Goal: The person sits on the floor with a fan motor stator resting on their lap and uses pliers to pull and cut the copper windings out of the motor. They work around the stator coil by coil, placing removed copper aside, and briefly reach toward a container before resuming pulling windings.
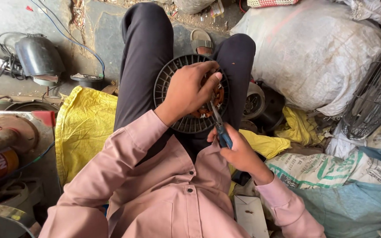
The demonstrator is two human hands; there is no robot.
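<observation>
Left hand (pixel 189 90) clamps round black fan motor housing (pixel 190 93) on lap — rigid, probably weighty; copper windings (pixel 208 105) fragile. Right hand (pixel 239 152) fingers wrapped tight around blue-handled pliers (pixel 220 128).

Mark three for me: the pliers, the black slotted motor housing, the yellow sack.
pliers (pixel 222 135), head view, on the blue handle just above the right hand.
black slotted motor housing (pixel 168 79), head view, on the ribbed left rim.
yellow sack (pixel 82 125), head view, on the flat cloth left of the leg.
</observation>
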